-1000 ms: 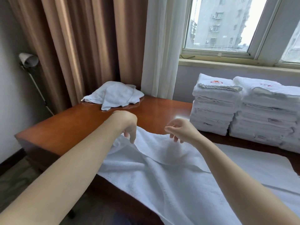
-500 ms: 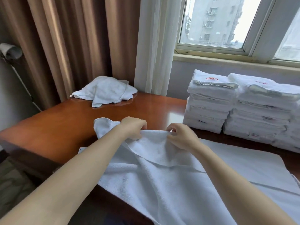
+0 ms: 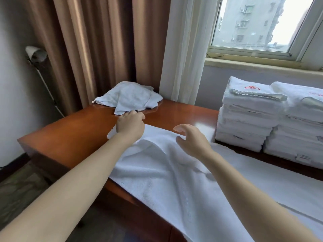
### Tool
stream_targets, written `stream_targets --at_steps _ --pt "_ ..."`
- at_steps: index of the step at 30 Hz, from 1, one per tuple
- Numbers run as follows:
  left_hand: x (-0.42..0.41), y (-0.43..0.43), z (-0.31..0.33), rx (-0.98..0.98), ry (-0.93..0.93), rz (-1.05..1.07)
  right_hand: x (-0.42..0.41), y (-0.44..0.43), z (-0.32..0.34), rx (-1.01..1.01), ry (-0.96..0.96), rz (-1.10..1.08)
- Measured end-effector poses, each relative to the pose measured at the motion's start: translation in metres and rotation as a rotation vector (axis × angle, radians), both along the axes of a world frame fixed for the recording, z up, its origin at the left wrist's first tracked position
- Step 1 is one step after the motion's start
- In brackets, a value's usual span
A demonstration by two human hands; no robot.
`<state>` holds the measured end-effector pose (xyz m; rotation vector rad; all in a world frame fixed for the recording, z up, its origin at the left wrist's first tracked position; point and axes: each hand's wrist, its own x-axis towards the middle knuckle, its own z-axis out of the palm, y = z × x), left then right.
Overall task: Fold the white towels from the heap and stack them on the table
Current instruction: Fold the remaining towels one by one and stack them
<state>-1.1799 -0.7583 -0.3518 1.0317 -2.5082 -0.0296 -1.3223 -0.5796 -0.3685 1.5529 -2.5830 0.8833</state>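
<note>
A large white towel [image 3: 174, 180] lies spread over the near side of the brown wooden table [image 3: 70, 140], with rumpled folds near its far end. My left hand [image 3: 130, 126] is at that far left end with its fingers curled, gripping the towel's edge. My right hand [image 3: 192, 142] hovers just above the towel's far edge, fingers spread and holding nothing. A small crumpled white towel [image 3: 129, 96] lies at the table's back left corner, just beyond my left hand. Two stacks of folded white towels [image 3: 248, 116] [image 3: 300, 130] stand at the back right.
Brown curtains [image 3: 90, 49] and a white sheer curtain [image 3: 183, 49] hang behind the table. A window [image 3: 262, 23] with its sill is above the stacks. A floor lamp [image 3: 35, 54] stands at the left wall. The table's left edge drops to the floor.
My left hand has carried the towel's edge farther back and left, near the crumpled towel. My right hand has let go of the edge and opened above it.
</note>
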Motion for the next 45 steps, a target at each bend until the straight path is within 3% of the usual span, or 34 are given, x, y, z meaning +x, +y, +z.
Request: stream_targets --at_steps 7,13,21,25,32,35,39,42,45 --pt "0.049 -0.018 -0.005 0.239 -0.031 0.112 0.046 -0.060 0.006 -0.010 -0.084 0.160" --pt "0.078 -0.029 -0.008 0.367 -0.177 0.257 0.077 -0.098 0.013 0.023 -0.058 0.237" --pt "0.084 -0.024 -0.019 0.581 0.122 -0.229 0.091 -0.121 0.021 0.145 -0.128 0.259" --pt "0.080 -0.024 -0.021 0.728 0.305 -0.236 0.075 -0.113 0.019 0.248 -0.036 0.087" --pt "0.069 -0.022 -0.025 0.861 0.187 -0.248 0.071 -0.105 0.030 0.404 -0.026 0.125" --pt "0.061 -0.018 -0.020 0.931 0.216 -0.219 0.069 -0.101 0.035 0.120 -0.102 0.119" --pt "0.055 -0.009 -0.011 1.027 0.316 -0.236 0.062 -0.098 0.050 -0.381 -0.406 0.137" --pt "0.053 0.000 -0.004 0.987 0.347 -0.395 0.055 -0.093 0.064 -0.563 -0.506 0.114" --pt "0.049 0.008 0.002 0.903 0.367 -0.420 0.050 -0.085 0.073 -0.673 -0.538 0.095"
